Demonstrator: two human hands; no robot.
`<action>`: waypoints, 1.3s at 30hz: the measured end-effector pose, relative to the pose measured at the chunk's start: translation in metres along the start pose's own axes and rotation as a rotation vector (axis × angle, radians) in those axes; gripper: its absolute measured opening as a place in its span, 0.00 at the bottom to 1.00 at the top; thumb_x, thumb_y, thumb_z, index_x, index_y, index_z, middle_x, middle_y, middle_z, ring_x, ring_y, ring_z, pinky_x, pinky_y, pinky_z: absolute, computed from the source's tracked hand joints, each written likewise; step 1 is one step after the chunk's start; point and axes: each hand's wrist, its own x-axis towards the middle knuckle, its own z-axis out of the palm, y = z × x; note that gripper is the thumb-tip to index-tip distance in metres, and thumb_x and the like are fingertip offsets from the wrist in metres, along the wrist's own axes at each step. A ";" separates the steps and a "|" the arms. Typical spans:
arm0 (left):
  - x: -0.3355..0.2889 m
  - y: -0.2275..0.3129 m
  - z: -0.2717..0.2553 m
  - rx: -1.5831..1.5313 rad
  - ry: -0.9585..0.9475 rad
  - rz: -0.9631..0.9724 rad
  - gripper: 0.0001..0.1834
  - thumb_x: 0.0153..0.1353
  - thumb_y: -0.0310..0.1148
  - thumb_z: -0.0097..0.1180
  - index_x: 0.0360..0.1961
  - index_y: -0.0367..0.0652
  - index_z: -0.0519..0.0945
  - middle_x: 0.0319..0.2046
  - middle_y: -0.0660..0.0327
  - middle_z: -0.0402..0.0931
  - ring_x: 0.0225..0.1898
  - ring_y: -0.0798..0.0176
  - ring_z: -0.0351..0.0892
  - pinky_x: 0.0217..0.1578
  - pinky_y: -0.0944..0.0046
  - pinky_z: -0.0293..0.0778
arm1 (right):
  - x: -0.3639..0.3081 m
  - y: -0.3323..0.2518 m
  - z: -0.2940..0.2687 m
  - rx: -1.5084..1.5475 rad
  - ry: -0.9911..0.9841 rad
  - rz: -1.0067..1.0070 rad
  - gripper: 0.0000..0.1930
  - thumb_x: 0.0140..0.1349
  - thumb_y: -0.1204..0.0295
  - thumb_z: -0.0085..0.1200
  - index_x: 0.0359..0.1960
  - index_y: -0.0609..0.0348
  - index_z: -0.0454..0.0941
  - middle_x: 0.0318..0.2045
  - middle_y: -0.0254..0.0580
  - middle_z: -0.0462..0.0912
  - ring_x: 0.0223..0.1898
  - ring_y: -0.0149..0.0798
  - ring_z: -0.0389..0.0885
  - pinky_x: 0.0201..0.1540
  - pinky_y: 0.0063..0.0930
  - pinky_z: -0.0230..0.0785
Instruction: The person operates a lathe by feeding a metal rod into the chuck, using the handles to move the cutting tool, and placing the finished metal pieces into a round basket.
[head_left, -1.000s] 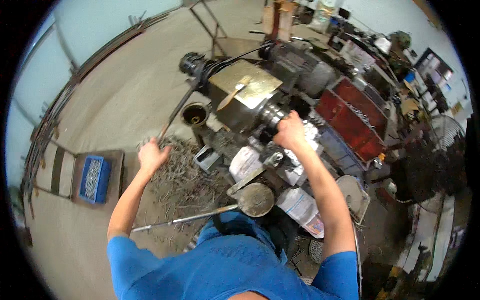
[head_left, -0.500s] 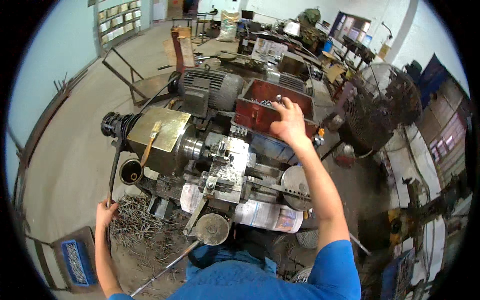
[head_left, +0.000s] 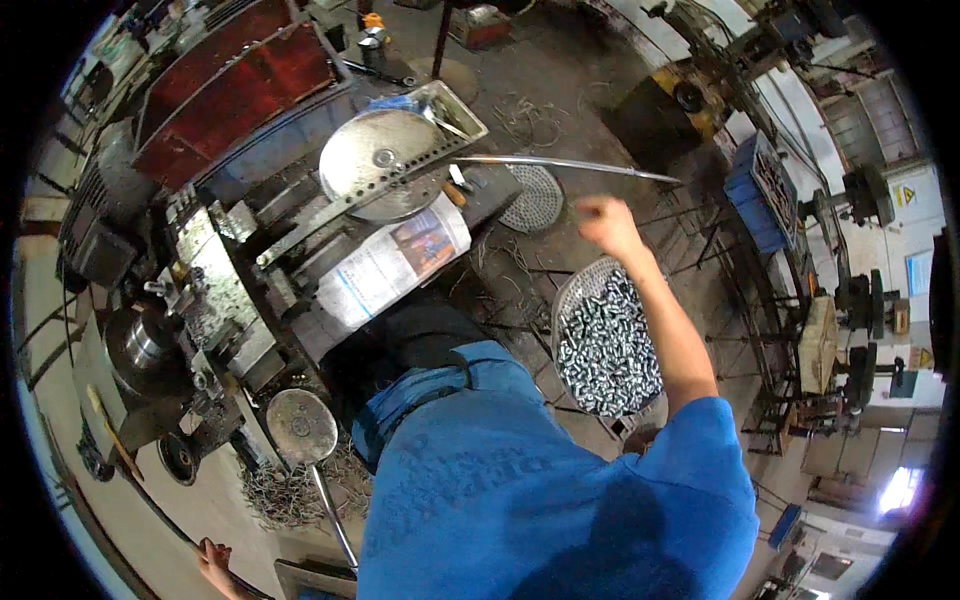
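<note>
My left hand (head_left: 215, 562), at the lower left, is wrapped round a long dark rod (head_left: 165, 518) that slants up to the machine. My right hand (head_left: 608, 228) is above and beyond the rim of a round basket (head_left: 557, 330) heaped with small shiny metal pieces (head_left: 608, 345). The fingers look curled in and somewhat blurred, so whatever they hold is hidden. At my left stands a small lathe-like machine with a worn metal slide (head_left: 215, 270) and a round cylindrical chuck (head_left: 148, 338). A brush (head_left: 112, 430) lies on its housing.
A red metal bin (head_left: 240, 105) is beyond the slide. Nearer are a round metal disc (head_left: 375, 160), a perforated bar and printed paper (head_left: 395, 262). A grated round stool top (head_left: 533, 200), a blue crate (head_left: 760, 195) and metal shavings (head_left: 295, 490) stand or lie around.
The view has swung right and down. My right hand has left the red bin and come across to the basket side. My left hand still grips the rod.
</note>
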 end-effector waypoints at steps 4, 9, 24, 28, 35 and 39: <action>-0.030 -0.012 0.009 0.063 0.021 -0.097 0.21 0.57 0.41 0.59 0.45 0.36 0.72 0.21 0.64 0.69 0.23 0.70 0.71 0.27 0.66 0.73 | -0.071 0.076 0.042 -0.322 -0.289 0.169 0.20 0.37 0.68 0.57 0.38 0.57 0.81 0.36 0.52 0.81 0.39 0.48 0.80 0.46 0.35 0.72; -0.039 0.017 0.050 0.007 0.053 -0.044 0.18 0.58 0.41 0.59 0.40 0.37 0.74 0.19 0.64 0.70 0.22 0.70 0.71 0.26 0.66 0.74 | -0.113 0.137 0.104 -0.520 -0.454 0.104 0.19 0.39 0.67 0.56 0.35 0.64 0.80 0.46 0.54 0.75 0.50 0.49 0.74 0.53 0.34 0.68; -0.151 0.174 0.203 0.166 -0.135 0.465 0.17 0.60 0.30 0.52 0.48 0.30 0.73 0.35 0.55 0.78 0.36 0.63 0.78 0.42 0.65 0.72 | -0.040 -0.078 0.060 0.523 -0.356 -0.436 0.20 0.35 0.69 0.57 0.36 0.56 0.83 0.42 0.48 0.78 0.43 0.48 0.76 0.47 0.33 0.68; -0.144 0.201 0.312 -0.031 -0.461 0.441 0.15 0.62 0.32 0.51 0.44 0.29 0.75 0.28 0.56 0.80 0.31 0.64 0.79 0.36 0.65 0.74 | -0.054 -0.254 0.062 0.716 -0.497 -1.068 0.22 0.34 0.70 0.55 0.38 0.55 0.82 0.44 0.48 0.76 0.45 0.48 0.73 0.49 0.36 0.66; -0.144 0.190 0.368 -0.648 -0.929 0.164 0.22 0.66 0.46 0.44 0.36 0.33 0.75 0.27 0.55 0.78 0.28 0.64 0.79 0.32 0.64 0.75 | -0.093 -0.373 0.062 0.947 -0.501 -1.423 0.22 0.33 0.73 0.53 0.36 0.60 0.80 0.44 0.48 0.76 0.41 0.48 0.73 0.46 0.36 0.65; -0.142 0.187 0.362 -0.487 -0.728 0.277 0.20 0.65 0.45 0.48 0.34 0.35 0.76 0.23 0.58 0.77 0.24 0.66 0.78 0.27 0.66 0.74 | -0.104 -0.382 0.066 0.844 -0.344 -1.465 0.19 0.34 0.73 0.52 0.35 0.61 0.79 0.41 0.49 0.76 0.38 0.49 0.74 0.40 0.37 0.69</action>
